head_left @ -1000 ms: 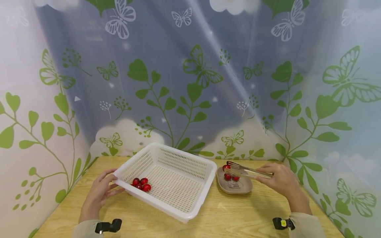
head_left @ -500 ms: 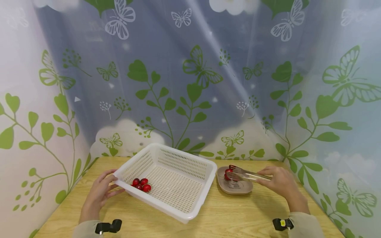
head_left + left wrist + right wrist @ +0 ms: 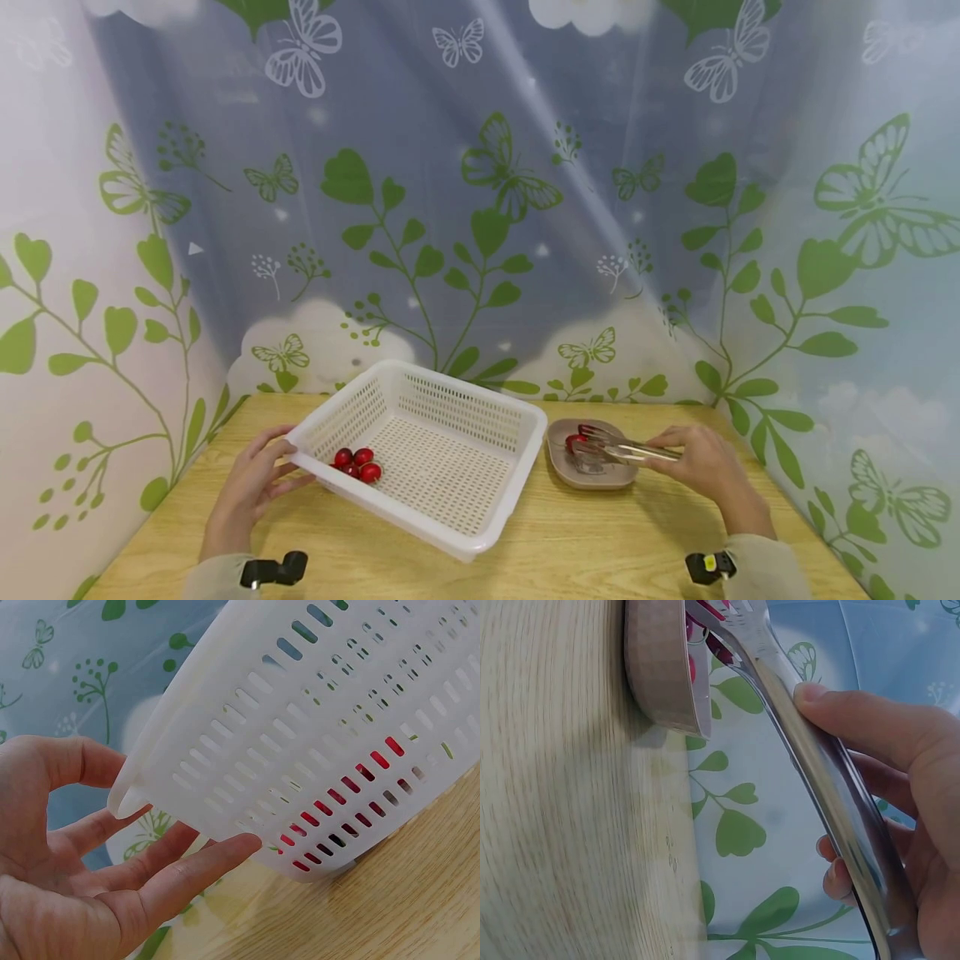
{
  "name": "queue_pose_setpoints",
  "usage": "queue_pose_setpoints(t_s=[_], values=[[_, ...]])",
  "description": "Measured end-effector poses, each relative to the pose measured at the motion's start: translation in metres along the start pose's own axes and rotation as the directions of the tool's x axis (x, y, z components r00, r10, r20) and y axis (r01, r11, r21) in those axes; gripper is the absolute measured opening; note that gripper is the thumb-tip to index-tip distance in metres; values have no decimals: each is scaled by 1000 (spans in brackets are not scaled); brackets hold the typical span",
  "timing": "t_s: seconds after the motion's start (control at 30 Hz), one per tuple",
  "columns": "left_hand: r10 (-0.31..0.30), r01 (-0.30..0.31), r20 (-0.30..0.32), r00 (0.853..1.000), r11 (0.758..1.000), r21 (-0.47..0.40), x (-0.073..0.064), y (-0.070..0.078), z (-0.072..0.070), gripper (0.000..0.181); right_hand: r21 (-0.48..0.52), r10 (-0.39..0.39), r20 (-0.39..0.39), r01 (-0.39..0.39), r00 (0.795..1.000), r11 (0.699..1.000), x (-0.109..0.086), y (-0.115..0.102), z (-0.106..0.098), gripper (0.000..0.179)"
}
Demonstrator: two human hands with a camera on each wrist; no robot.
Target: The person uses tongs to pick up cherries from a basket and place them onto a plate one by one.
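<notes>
My left hand (image 3: 247, 487) holds the near-left corner of a white perforated plastic basket (image 3: 408, 518), its thumb against the outer wall in the left wrist view. Inside that corner lie several small, round red fruits (image 3: 369, 472). My right hand (image 3: 708, 462) grips metal tongs (image 3: 821, 780) along their handles. The slotted tong ends reach down into a shallow beige dish (image 3: 611, 478), overlapping the red fruits (image 3: 576, 442) there. In the right wrist view, the dish wall partly hides those fruits, and I cannot tell whether the tongs pinch one.
Both containers stand on a light wood-grain table (image 3: 555, 554), the dish just right of the basket. A sheet (image 3: 420, 250) printed with leaves and butterflies closes off the back and sides. A dark camera mount sits on each wrist.
The tongs have lowered into the dish, with their tips shifting slightly right and closer together around the fruits. My left hand and the basket have stayed in place.
</notes>
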State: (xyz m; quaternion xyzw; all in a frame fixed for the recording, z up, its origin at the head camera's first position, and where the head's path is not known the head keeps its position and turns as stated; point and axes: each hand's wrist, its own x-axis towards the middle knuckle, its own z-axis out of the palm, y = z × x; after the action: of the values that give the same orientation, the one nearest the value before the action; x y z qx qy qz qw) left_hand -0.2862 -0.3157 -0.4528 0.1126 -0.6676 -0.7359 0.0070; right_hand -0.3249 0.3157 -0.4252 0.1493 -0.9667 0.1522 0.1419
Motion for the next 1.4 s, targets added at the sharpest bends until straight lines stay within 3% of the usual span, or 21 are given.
queue_pose_setpoints(t_s=[1.0, 1.4], values=[[2, -2, 0, 1000, 1000, 9, 1, 0, 0, 51, -1, -16, 36, 16, 999, 1000, 1, 4, 5, 26], [-3, 3, 2, 1000, 1000, 7, 1, 0, 0, 52, -12, -18, 46, 19, 999, 1000, 1, 2, 1, 40]])
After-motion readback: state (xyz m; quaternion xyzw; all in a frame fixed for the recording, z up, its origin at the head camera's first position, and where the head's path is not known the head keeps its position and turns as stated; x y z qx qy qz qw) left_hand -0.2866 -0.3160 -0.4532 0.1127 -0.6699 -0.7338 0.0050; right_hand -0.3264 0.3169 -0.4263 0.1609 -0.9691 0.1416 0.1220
